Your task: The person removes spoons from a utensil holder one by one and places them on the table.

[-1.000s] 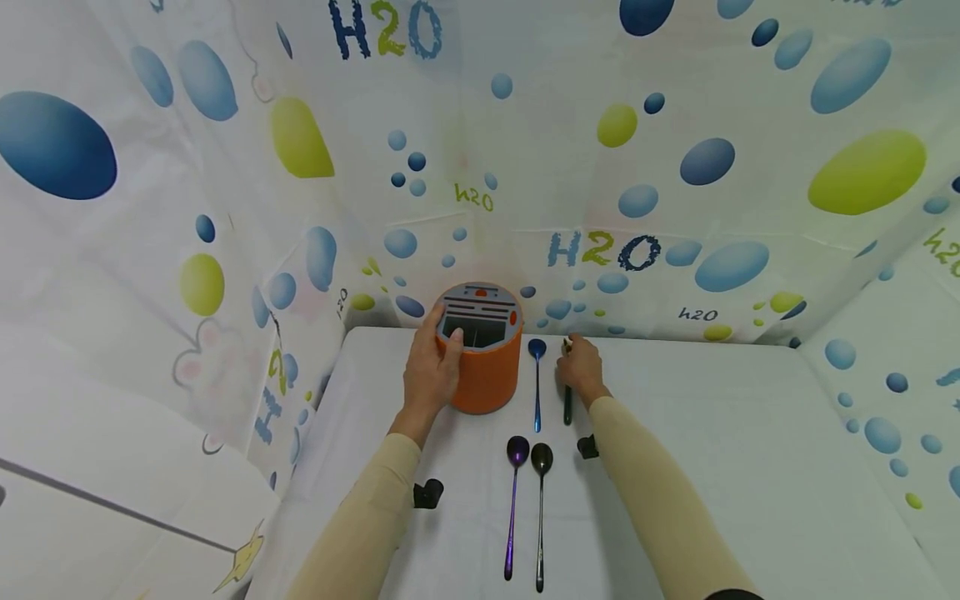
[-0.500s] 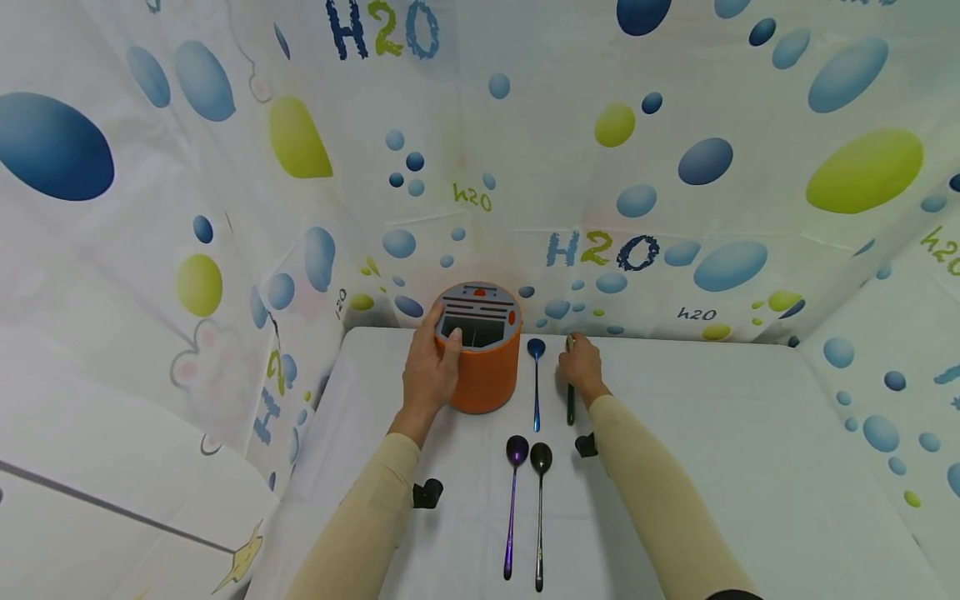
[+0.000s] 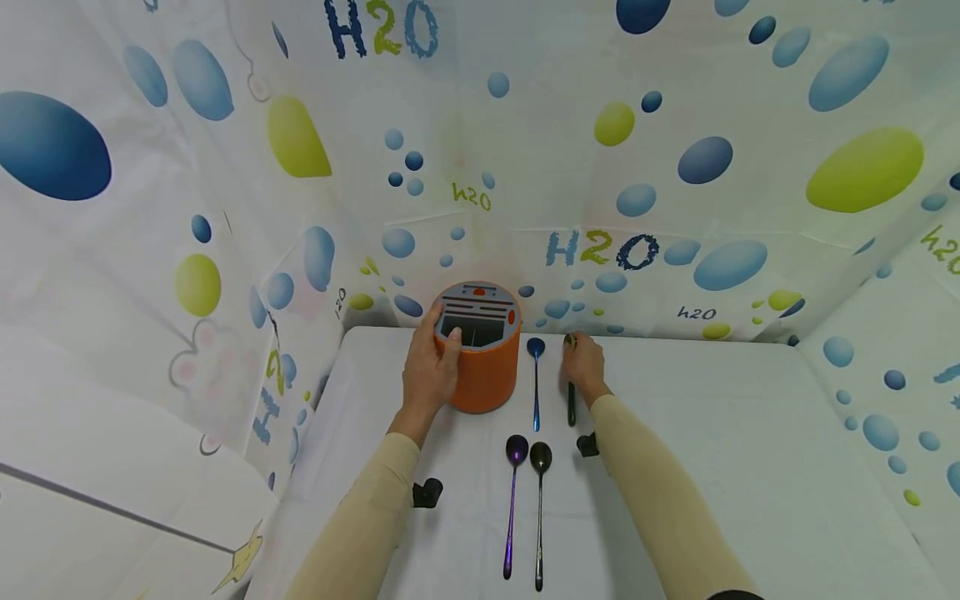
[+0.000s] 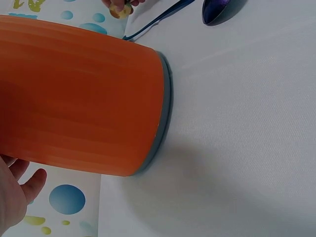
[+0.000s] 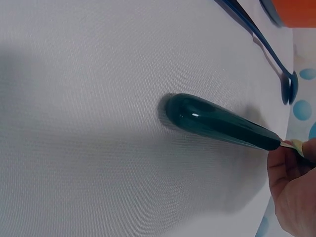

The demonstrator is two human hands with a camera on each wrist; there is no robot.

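At the far edge of a white tabletop (image 3: 697, 433), the fingers of the left hand (image 3: 430, 377) grip a smooth orange container (image 3: 487, 379); the right hand's (image 3: 584, 367) pinch a tool (image 3: 572, 405) above its glossy green handle (image 5: 222, 121). Shiny spoons (image 3: 517, 450) lie nearby; the backdrop (image 3: 540, 150) reads "H2O".

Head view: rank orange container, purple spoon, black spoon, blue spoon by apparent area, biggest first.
1. Orange container, clearly largest.
2. Purple spoon and black spoon: look alike, so not ranked against each other.
3. Blue spoon, smallest here; it lies farther back, so true size is unsure.
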